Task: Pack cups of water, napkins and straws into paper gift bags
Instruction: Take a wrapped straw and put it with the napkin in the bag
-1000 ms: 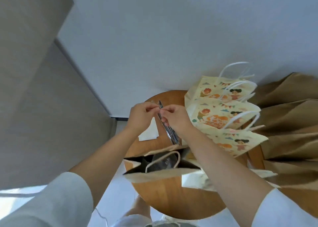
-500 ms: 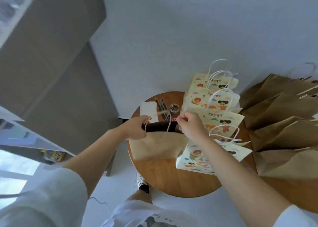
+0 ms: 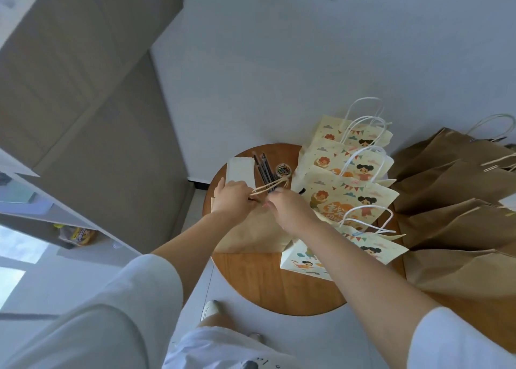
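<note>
Paper bag (image 3: 251, 236), one, top pinched by left hand (image 3: 233, 198) and right hand (image 3: 290, 210), four printed bags (image 3: 349, 198) beside

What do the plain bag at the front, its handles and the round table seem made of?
The plain bag looks like matte tan kraft paper: dull surface, soft creases. Its handles are probably twisted paper cord, same tan, thin and stiffly looped. The round table is wood or veneer, warm brown with a slight sheen; which, the view leaves open.
</note>
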Available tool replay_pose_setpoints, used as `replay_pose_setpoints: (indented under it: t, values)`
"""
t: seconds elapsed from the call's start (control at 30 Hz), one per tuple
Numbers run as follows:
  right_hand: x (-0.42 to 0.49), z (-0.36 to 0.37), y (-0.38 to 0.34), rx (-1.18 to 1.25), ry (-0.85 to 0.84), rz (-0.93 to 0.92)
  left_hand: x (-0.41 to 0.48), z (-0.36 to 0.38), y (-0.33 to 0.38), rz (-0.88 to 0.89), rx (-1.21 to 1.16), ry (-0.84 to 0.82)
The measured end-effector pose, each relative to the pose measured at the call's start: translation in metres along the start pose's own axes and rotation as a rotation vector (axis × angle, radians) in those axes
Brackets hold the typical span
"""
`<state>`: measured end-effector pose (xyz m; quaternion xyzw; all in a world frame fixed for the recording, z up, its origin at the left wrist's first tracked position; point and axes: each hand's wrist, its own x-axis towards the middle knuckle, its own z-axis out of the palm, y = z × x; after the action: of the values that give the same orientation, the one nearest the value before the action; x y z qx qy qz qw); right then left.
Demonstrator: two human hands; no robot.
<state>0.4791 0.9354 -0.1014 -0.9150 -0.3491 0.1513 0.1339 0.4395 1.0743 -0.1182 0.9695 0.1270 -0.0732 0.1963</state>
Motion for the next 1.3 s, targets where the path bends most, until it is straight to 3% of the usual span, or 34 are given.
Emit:
replay_pose_setpoints:
  t: [0.2,0.53,0.7,0.87,1.03,1.1,1.23,1.3]
  values:
    - [0.018,-0.004,-0.010,-0.144,-0.060,-0.017,0.002,-0.003,-0.003,0.028,0.004,-0.007]
    - [0.026,-0.003,-0.015,-0.191,0.022,0.092,0.008,-0.006,-0.010,0.066,-0.015,-0.045]
    - [0.027,-0.003,-0.018,-0.225,-0.017,0.012,0.012,-0.006,-0.018,0.122,-0.050,-0.045]
    - [0.013,0.018,-0.017,-0.048,0.075,0.041,0.017,-0.009,-0.021,0.159,-0.052,-0.065]
    - [0.000,0.045,-0.014,0.030,-0.041,0.157,0.018,-0.012,-0.021,0.315,0.094,-0.095]
    - [-0.004,0.043,-0.012,0.047,0.045,0.122,0.018,-0.015,-0.022,0.370,0.177,-0.147]
    - [-0.020,0.046,-0.015,0.089,0.548,0.029,0.018,-0.023,-0.029,0.285,0.221,-0.263]
    - [-0.029,0.045,-0.017,0.090,0.691,0.024,0.013,-0.029,-0.032,0.281,0.233,-0.263]
